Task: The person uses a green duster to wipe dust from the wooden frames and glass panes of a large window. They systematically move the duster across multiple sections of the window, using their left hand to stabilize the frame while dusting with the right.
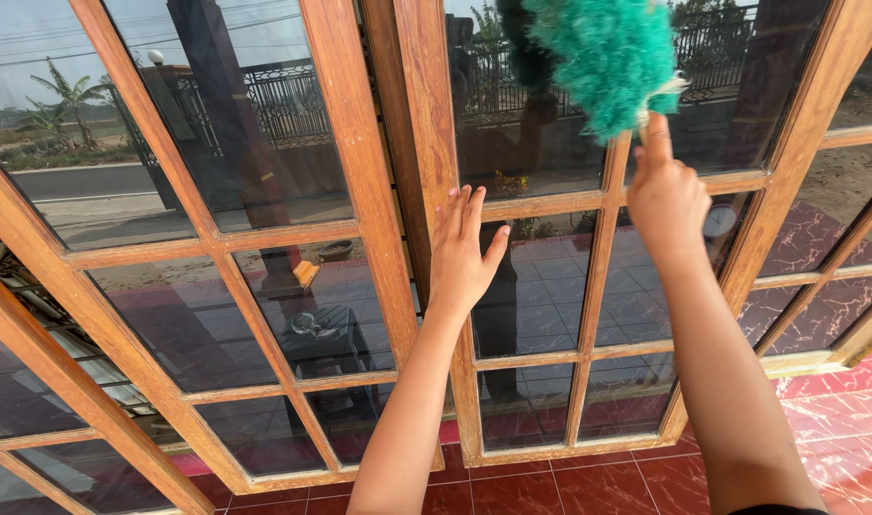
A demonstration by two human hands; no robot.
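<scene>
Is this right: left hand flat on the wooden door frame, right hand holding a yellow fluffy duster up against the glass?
Not quite. The duster is green, not yellow, as the head view shows. The rest holds: the left hand lies flat on the wooden door frame, and the right hand holds the duster up against the glass.

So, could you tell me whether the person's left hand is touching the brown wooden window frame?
Touching. The head view shows the left hand pressed flat, fingers spread, against the brown wooden window frame and the glass pane beside it, with no gap visible.

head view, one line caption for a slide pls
Right hand sweeps a green duster over a wooden glazed door; left hand braces it.
</scene>
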